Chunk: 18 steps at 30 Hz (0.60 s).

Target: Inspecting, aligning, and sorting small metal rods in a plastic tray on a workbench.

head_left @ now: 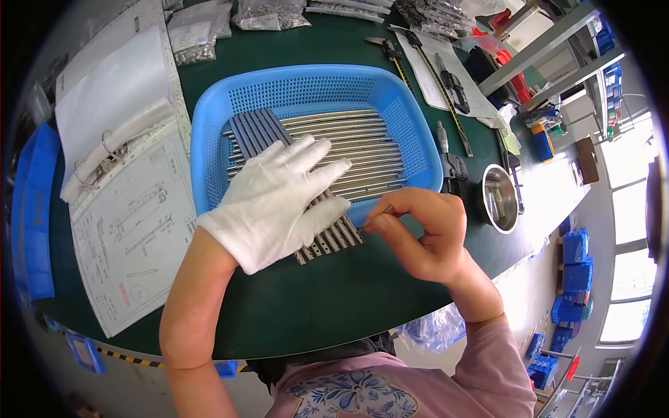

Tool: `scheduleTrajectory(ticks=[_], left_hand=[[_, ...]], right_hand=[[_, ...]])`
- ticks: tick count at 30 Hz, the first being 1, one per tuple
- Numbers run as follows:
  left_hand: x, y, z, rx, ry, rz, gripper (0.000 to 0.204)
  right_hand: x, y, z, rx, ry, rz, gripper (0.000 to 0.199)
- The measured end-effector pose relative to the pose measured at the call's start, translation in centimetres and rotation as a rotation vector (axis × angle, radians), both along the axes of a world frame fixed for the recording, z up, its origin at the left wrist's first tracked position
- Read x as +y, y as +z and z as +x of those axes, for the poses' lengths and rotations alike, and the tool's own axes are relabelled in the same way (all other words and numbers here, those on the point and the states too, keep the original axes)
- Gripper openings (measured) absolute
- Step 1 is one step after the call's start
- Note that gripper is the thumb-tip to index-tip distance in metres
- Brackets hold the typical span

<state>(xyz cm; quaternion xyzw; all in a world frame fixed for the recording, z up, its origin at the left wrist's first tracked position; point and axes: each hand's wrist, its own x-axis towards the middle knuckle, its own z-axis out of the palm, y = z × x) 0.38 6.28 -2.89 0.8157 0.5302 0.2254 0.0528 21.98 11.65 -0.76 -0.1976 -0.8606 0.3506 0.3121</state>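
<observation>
My left hand (279,202), in a white glove, lies flat with fingers spread across a row of dark grey metal bars (256,132). These bars lie side by side, slanting over the near rim of a blue plastic basket (300,72); holes show at their near ends. Bare and closed in a pinch, my right hand (428,233) holds a small thin metal piece beside those ends. Most of that piece is hidden by the fingers, so its kind is unclear. Several shiny silver rods (366,153) lie lengthwise in the basket, under the dark bars.
An open ring binder with drawings (143,230) lies at left. To the right are a steel bowl (499,198) with small metal parts, a micrometer (454,166) and calipers (453,87) on papers. Bags of parts (270,14) line the back of the green table (313,306).
</observation>
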Motion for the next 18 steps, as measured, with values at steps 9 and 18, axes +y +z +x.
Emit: scheduleTrajectory(ticks=[9,18], left_hand=[[-0.2,0.2,-0.2,0.004,-0.007,-0.002,0.047],[-0.2,0.1,-0.2,0.011,0.003,-0.022,0.047]], right_hand=[[0.0,0.7,0.1,-0.024,0.037,0.000,0.004],[-0.2,2.0,-0.6,-0.110,0.060,0.147,0.004]])
